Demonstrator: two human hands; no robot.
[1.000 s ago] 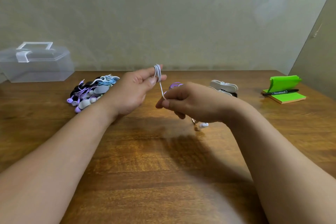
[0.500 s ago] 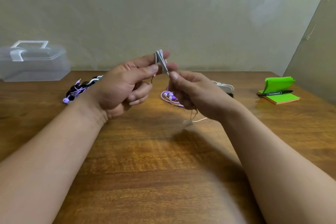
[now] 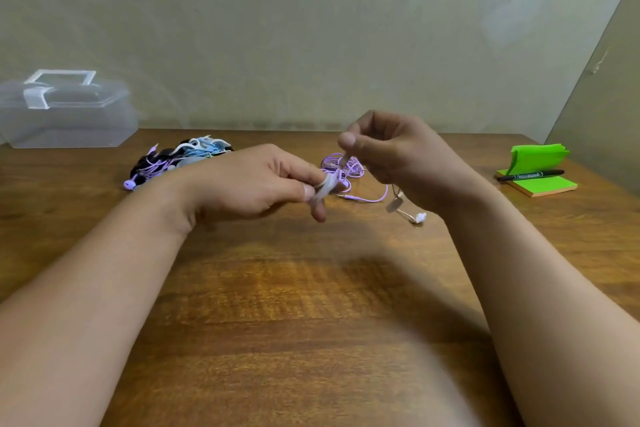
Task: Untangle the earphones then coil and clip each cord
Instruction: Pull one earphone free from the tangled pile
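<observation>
The left hand [image 3: 256,180] has dropped lower over the table's [image 3: 311,288] middle, fingers curled round a coiled white cord [image 3: 325,185], while the right hand [image 3: 398,156], just beside and higher, pinches the cord's loose end, an earbud [image 3: 420,217] dangling beneath it and purple earphones [image 3: 341,166] lying behind.

There is one view only, from a camera worn on the person's head. It looks forward and down, across the wooden table [image 3: 311,322] toward the wall [image 3: 311,28] that stands behind it. Both forearms come in from the lower corners. The left hand [image 3: 249,184] and the right hand [image 3: 405,156] are near the middle of the frame, close to the lens. The wide angle takes in the clear plastic box [image 3: 65,114] at the far left and the green sticky notes [image 3: 536,159] at the far right.
</observation>
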